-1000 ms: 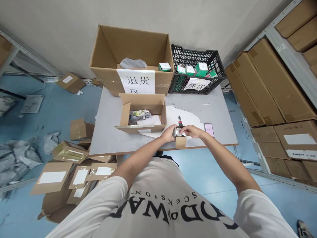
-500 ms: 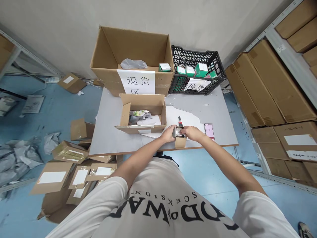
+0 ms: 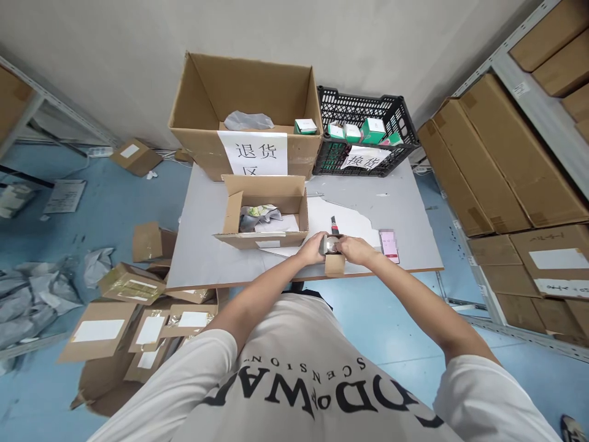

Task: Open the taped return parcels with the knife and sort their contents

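Note:
At the table's front edge, my left hand (image 3: pixel 313 248) is closed around the left side of a small cardboard box (image 3: pixel 335 265). The box's brown flap hangs open toward me. A shiny, rounded silver item (image 3: pixel 330 244) shows in its opening. My right hand (image 3: pixel 356 250) is closed at the box's right side, with its fingertips against the silver item; its exact grip is partly hidden. Just beyond the box lies a utility knife (image 3: pixel 335 226) with red and black on it. To the right of my right hand lies a phone (image 3: pixel 389 245) with a pink screen.
An open carton (image 3: pixel 248 240) with crumpled packaging stands left on the table (image 3: pixel 197 245). Behind it are a large labelled carton (image 3: pixel 193 138) and a black crate (image 3: pixel 359 162) with green-white boxes. Cartons (image 3: pixel 99 331) crowd the left floor; shelving (image 3: pixel 501 67) stands right.
Almost nothing differs. My right hand has shifted slightly at the box's opening, and the view has moved a little. Both hands stay on the small box.

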Motion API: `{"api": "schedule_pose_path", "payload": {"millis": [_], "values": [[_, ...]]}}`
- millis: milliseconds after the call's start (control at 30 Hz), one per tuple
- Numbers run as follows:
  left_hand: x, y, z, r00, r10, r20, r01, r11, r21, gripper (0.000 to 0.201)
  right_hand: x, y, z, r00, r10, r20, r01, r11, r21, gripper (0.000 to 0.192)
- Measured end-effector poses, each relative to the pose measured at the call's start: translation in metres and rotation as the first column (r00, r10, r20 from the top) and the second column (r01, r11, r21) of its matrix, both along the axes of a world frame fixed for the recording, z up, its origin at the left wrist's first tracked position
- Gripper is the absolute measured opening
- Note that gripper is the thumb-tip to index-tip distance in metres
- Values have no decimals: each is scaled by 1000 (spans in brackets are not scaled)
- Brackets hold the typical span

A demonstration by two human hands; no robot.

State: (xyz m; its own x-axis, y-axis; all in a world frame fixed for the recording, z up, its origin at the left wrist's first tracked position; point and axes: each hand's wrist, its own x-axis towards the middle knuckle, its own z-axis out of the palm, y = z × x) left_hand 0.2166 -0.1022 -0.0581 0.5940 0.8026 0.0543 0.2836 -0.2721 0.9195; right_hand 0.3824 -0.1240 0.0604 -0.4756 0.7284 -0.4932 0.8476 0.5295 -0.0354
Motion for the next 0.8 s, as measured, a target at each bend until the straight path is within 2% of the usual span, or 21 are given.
{"api": "schedule_pose_path", "payload": {"millis": [100,167,233,267,300,333,367,400,433,467,500,567,633,700,800], "values": [[-1,-2,-1,1000,2,5,-2,1000,7,78,14,-11,-8,995,-5,-96,9,999,43,26],[-2,-2,-3,1000,10,4,-10,1000,10,81,24,-24,-18,975,-34,-219,58,993,106,29],[-4,-3,-4,1000,17,0,-17,1000,18,87,32,-40,-30,893,-133,-430,244,946,214,29],[-5,-3,-5,1000,19,-5,-19,1000,24,90,35,-48,-38,804,-210,-556,401,882,247,29],[-6,-4,-6,1000,20,-11,-19,999,32,93,37,-56,-46,677,-291,-676,571,787,233,33],[-6,-4,-7,1000,21,-19,-20,999,42,95,37,-63,-54,519,-366,-772,718,677,161,41],[-7,-5,-8,999,26,-28,-24,998,55,95,36,-69,-63,350,-427,-834,812,582,43,50],[-7,-6,-8,999,31,-38,-29,997,72,95,34,-74,-72,196,-473,-859,848,522,-94,58],[-7,-8,-9,998,38,-48,-34,995,93,94,30,-77,-79,74,-507,-859,837,500,-224,64],[-7,-10,-9,997,44,-56,-37,992,118,94,26,-79,-86,-10,-528,-849,797,508,-326,68],[-7,-13,-9,997,48,-63,-39,989,145,94,21,-81,-92,-63,-534,-843,752,530,-392,69],[-8,-19,-9,996,55,-70,-41,980,197,93,11,-82,-98,-88,-511,-855,704,575,-416,67],[-12,-27,-9,997,46,-67,-28,968,249,90,5,-82,-100,-33,-467,-884,720,602,-345,61],[-17,-33,-8,998,9,-66,12,951,309,84,3,-82,-97,85,-425,-901,726,646,-236,54],[-24,-36,-7,996,-49,-72,74,916,395,78,13,-80,-91,279,-369,-887,614,779,-131,52]]}}
